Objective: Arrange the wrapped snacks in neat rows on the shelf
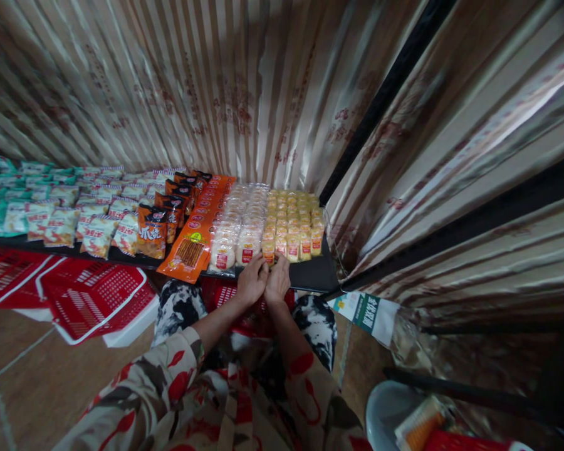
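My left hand (251, 280) and my right hand (278, 280) rest side by side at the front edge of a low black shelf (317, 274). Their fingers curl onto the front packet of the yellow snack rows (294, 219), pinching it together. Left of these lie rows of white round packets (239, 225) and a line of orange strip packets (195, 241). Further left stand brown packets (153, 232) and many white and green snack bags (51, 210).
Red plastic baskets (91, 294) lie on the floor at the left, under the shelf. Striped curtains (192, 88) hang behind and at the right. A green and white carton (369, 313) and a white tub (392, 410) sit at the lower right.
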Demonstrator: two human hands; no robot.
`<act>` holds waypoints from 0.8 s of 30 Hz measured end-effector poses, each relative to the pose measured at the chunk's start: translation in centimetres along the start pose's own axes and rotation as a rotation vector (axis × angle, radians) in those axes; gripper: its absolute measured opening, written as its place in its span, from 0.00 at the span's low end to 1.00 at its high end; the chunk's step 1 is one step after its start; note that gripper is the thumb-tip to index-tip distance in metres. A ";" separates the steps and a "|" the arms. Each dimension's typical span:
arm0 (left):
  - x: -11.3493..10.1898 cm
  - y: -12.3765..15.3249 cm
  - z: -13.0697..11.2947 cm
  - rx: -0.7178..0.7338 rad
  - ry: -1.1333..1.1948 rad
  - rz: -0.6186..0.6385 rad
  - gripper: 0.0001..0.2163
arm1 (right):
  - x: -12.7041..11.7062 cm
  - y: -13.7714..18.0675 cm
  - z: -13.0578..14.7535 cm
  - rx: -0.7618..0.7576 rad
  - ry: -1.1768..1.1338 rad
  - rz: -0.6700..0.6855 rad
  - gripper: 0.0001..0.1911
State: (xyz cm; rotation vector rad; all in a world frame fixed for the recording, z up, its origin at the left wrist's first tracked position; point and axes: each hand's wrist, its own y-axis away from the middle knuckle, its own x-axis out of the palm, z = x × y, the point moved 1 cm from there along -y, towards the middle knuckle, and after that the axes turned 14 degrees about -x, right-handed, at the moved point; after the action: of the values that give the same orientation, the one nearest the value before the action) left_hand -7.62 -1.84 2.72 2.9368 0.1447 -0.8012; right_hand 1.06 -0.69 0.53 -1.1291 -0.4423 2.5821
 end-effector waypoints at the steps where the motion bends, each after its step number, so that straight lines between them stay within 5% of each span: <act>1: 0.0 0.0 0.0 0.010 -0.018 0.004 0.14 | 0.0 0.0 0.0 -0.008 -0.009 -0.004 0.19; 12: 0.4 -0.2 0.7 0.180 -0.153 -0.009 0.15 | 0.4 -0.1 -1.0 -0.039 -0.093 -0.019 0.21; 24: 0.7 -0.3 1.0 0.200 -0.228 0.006 0.18 | 0.5 -0.1 -1.4 -0.112 -0.035 -0.011 0.20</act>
State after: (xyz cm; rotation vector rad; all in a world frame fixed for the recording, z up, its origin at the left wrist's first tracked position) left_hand -7.59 -1.65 1.50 2.9942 0.0407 -1.2064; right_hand 1.84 -0.24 -0.69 -1.1155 -0.6061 2.5992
